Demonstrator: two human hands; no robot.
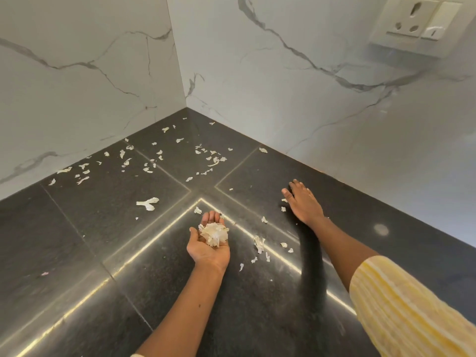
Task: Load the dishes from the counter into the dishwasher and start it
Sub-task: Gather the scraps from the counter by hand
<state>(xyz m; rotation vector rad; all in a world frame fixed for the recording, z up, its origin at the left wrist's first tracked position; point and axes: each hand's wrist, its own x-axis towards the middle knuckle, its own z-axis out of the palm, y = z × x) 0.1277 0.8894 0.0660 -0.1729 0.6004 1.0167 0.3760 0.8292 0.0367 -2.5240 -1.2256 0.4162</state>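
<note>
R hand (302,203) flat, fingers straight on the black counter (103,228), two scraps (283,209) just off its thumb side, twd the nearer cupped, palm-up L hand (210,243) cradling a heap of peels (213,234), so sweep goes leftward I reckon; dishes, dishwasher not in shot.

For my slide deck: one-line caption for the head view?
Left hand cups white peels; right hand lies flat on the scrap-strewn dark counter.

One left hand (208,249), one right hand (304,203), one socket (414,24), scraps (148,203) (dozens)
</note>
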